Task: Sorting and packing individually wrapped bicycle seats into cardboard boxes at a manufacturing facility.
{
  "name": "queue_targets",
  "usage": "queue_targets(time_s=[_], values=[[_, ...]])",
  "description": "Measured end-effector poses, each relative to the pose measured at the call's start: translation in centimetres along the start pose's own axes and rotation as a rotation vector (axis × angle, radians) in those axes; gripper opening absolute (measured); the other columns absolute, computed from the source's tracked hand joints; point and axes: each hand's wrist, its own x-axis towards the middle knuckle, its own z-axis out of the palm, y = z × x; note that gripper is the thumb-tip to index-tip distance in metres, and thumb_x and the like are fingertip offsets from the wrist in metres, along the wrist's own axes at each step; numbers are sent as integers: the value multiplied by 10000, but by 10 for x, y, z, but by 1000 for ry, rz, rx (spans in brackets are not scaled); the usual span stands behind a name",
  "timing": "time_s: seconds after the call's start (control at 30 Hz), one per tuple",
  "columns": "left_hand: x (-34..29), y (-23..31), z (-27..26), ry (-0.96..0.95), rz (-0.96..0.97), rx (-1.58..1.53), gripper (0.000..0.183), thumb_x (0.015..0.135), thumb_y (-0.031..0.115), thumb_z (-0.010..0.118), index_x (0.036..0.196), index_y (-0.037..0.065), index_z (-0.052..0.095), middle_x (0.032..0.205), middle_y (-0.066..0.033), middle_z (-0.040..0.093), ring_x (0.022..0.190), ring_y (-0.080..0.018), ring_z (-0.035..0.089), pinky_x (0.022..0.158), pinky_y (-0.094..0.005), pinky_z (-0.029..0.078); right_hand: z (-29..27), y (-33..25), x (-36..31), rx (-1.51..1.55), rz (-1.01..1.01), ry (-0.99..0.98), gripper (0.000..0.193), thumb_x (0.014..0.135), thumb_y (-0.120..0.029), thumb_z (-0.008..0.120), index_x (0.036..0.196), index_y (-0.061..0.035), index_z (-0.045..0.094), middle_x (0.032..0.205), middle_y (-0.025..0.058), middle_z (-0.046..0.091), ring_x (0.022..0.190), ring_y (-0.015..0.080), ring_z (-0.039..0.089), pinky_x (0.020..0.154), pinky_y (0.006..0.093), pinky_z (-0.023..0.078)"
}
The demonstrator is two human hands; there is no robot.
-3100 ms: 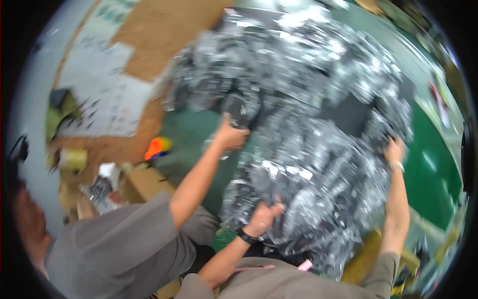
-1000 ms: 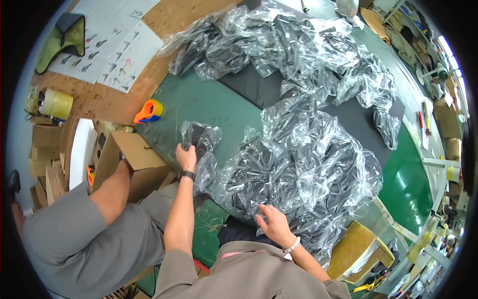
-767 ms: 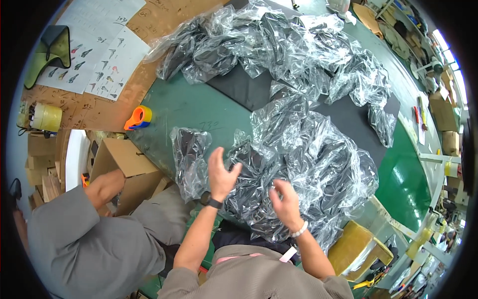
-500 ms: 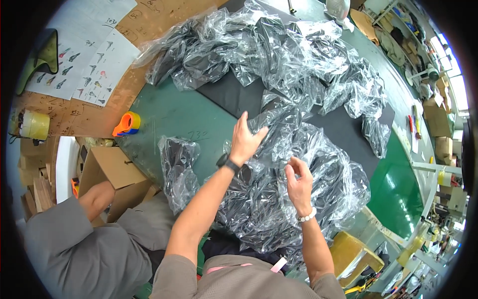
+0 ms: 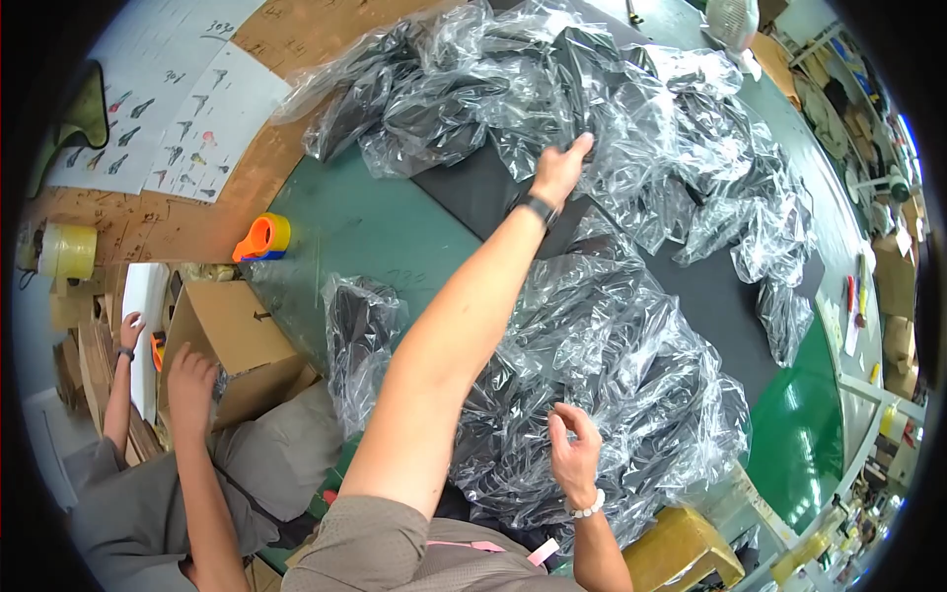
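The left hand (image 5: pixel 560 170) is closed on a far clear plastic bag of dark cloth (image 5: pixel 552 89); the right hand (image 5: pixel 572 456), loosely curled, is held empty over the near heap (image 5: pixel 612 375).

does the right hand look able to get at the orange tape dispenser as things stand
Probably not easily: the right hand rests on the near bag pile, and the outstretched left forearm crosses between it and the tape dispenser.
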Motion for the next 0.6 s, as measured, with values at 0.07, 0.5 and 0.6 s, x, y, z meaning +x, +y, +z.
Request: queue_targets(time_s=[0.07,0.5,0.6], values=[[43,-9,1,109,-155,-140,575,807,373,714,1085,-120,614,1062,-179,661,939,-240,632,818,-337,487,6,-9,1,30,-38,3,147,844,-26,628,980,28,639,847,102,647,752,162,624,696,275,497],[-136,-73,-43,-86,-96,-322,161,936,208,551,981,65,610,888,10,610,766,-83,575,689,-248,497,-33,-17,59,362,87,130,202,933,-75,570,1091,48,601,931,77,650,834,116,619,779,256,523],[-164,-82,-65,-53,-293,-545,186,951,201,483,997,48,578,911,-69,657,793,-141,642,725,-309,539,-30,-18,72,424,84,81,231,941,-105,565,1119,39,589,968,88,650,862,138,633,788,269,529]])
